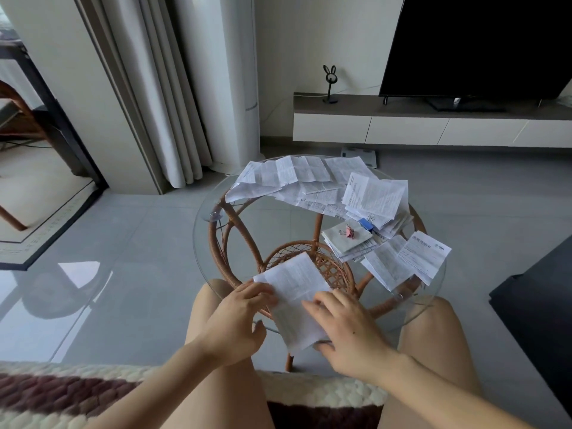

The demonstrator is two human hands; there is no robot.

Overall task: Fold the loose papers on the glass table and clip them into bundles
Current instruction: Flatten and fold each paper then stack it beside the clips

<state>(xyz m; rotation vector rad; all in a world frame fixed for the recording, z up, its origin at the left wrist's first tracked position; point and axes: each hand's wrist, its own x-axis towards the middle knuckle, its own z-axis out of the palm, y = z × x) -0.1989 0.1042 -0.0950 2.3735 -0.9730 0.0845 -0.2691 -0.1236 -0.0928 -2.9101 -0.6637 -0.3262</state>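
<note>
A printed white paper [294, 292] lies creased at the near edge of the round glass table [204, 230], its lower half hanging over the rim. My left hand [238, 320] presses fingertips on the paper's left edge. My right hand [346, 329] lies over its right side, thumb under the bottom corner. A heap of loose papers [297, 184] covers the far side. At the right sit a folded bundle [349, 243] with a pink clip [349, 232], a blue clip [366, 224], and more sheets [405, 261].
The table stands on a rattan frame [235, 243] with a woven lower shelf. My bare knees flank the near edge, above a knitted cushion [62, 394]. A TV unit [433, 119], a curtain [161, 103] and a dark block [538, 305] at right surround the grey floor.
</note>
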